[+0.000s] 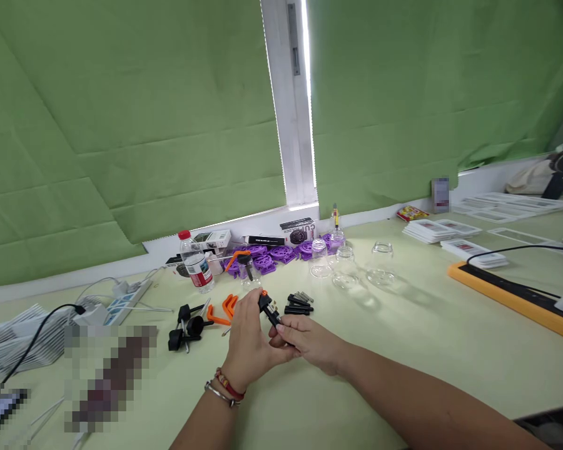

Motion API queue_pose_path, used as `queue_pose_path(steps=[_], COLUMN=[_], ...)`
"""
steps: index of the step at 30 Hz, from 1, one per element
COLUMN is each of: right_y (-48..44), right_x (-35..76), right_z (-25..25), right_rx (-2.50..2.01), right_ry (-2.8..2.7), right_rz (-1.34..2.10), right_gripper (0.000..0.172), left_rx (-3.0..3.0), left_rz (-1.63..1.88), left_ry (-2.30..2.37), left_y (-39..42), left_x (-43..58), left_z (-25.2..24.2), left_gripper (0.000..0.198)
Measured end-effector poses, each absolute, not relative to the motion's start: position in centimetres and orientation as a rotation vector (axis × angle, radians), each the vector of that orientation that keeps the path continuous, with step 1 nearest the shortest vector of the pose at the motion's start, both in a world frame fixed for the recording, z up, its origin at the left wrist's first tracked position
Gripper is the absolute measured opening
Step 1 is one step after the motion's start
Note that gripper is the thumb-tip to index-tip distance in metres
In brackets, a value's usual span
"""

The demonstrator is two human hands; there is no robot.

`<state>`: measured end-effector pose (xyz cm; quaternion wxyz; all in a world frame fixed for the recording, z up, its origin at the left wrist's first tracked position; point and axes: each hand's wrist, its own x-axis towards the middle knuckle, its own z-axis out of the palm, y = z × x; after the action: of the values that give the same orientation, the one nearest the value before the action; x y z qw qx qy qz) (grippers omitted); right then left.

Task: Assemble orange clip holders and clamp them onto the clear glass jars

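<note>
Both hands meet above the table around a slim black plastic part with an orange end point(266, 303). My left hand point(248, 340) is closed on its upper end, thumb stretched toward the right hand. The lower end is pinched by the fingers of my right hand point(304, 337). Small brass-coloured bits show beside the part. Just behind my hands lie several black rods point(299, 306) and metal springs point(304, 296). Left of my left hand are orange hook-shaped pieces point(229, 304) and a pile of black plastic parts point(187, 328).
Several glass jars point(344, 269) and purple plastic parts point(265, 262) stand or lie at the back, near a red-capped water bottle point(197, 265) and a cup-holder box point(301, 232). A power strip point(126, 303) with cables lies left. An orange-edged device point(516, 303) and card stacks point(431, 230) are right.
</note>
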<state>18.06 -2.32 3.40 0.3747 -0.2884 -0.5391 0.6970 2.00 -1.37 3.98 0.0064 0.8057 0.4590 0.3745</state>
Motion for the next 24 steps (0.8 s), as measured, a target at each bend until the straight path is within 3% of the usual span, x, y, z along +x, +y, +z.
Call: queue_pose_path(steps=[11,17,22,24], right_y=[-1.7,-1.1,-0.5,-0.4], right_x=[17.7,17.7,17.6,17.6], right_z=[1.8,0.8,0.0,-0.1], right_rx=[-0.772,-0.825,-0.871,-0.903], right_ry=[-1.266,-1.191,-1.200,-1.220], right_rz=[1.837,1.843,1.843,1.836], right_gripper=[0.048,0.049,0.045,0.042], left_rx=[2.454,2.523,2.393,2.340], left_rz=[1.172,1.099,1.036,1.010], left_ry=[1.709,1.723,1.842,1.885], left_y=[-1.6,-1.5,-1.2,-1.2], left_x=[3.9,4.4,4.6,4.7], left_z=[2.4,1.8,1.6,1.7], left_gripper=[0.078,0.079,0.092,0.088])
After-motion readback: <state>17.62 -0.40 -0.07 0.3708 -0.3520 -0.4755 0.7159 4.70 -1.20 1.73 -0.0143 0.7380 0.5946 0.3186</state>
